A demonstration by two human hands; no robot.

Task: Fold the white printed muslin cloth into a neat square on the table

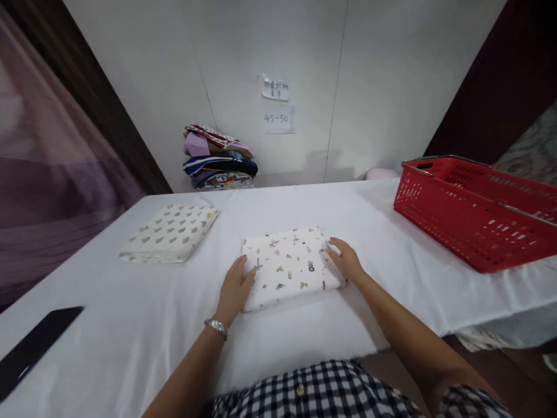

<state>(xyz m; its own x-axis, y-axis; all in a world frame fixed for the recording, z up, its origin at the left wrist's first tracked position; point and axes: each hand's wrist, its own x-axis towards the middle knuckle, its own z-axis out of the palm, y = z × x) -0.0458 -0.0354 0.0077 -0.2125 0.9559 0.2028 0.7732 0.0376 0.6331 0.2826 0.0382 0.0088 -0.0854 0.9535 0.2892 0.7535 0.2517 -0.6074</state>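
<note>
White folded cloth (289,266) between left hand (234,290) and right hand (347,260).

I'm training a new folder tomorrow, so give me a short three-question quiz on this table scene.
1. True or false: both hands touch the folded printed cloth.
2. Which lies at the table's right edge? A) red basket B) stack of clothes C) dark flat object
3. Fill in: a second folded cloth lies to the ____ of the one being handled.

Key:
1. True: the left hand and right hand rest on its two sides.
2. A, the red basket.
3. Left.
</note>
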